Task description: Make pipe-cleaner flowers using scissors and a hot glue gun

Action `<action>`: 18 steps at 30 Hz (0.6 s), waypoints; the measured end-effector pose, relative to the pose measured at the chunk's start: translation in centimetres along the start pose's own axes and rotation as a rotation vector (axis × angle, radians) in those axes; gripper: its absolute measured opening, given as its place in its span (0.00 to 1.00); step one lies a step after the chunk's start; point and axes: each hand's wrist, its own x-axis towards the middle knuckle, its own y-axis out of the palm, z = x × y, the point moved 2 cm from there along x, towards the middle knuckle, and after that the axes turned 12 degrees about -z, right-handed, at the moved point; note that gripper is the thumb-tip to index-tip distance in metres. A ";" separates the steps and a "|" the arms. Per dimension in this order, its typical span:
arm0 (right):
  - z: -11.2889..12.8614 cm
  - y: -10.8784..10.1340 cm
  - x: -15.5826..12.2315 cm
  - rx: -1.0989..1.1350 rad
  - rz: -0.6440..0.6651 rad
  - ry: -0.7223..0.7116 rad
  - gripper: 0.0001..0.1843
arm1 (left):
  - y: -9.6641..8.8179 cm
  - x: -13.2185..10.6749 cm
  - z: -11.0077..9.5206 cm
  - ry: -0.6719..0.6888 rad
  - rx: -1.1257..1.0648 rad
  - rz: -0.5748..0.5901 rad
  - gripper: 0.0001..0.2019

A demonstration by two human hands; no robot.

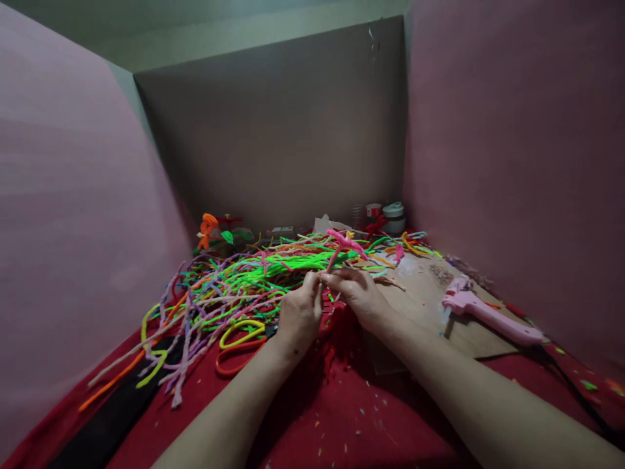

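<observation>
Both my hands meet over the middle of the red-covered table, pinching the stem of a pink pipe-cleaner flower (346,243). My left hand (301,307) is closed around the lower stem. My right hand (359,294) grips it just above, thumb and fingers pressed together. The flower has pink petals and a small yellow centre, and it leans up to the right. A big heap of pipe cleaners (273,267), mostly bright green, pink and purple, spreads behind and to the left of my hands. Scissors with yellow and orange handles (239,345) lie beside my left wrist.
A pink glue gun (488,312) rests on a cardboard sheet (415,293) at the right, its black cord trailing to the front. An orange flower (208,228) stands back left. A lidded container (393,216) sits at the back. Pink panels (517,163) wall both sides.
</observation>
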 end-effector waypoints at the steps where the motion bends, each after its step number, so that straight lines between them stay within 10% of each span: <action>1: 0.1 0.1 0.1 0.012 0.029 0.001 0.08 | 0.0 0.1 0.1 -0.044 -0.096 0.007 0.07; 8: 0.7 0.1 0.4 0.032 0.100 0.030 0.09 | 0.1 0.6 -0.2 -0.523 -0.744 0.157 0.10; 18: -0.2 -0.7 0.5 0.108 0.136 0.136 0.15 | 0.3 0.4 -0.2 -0.687 -1.223 0.425 0.08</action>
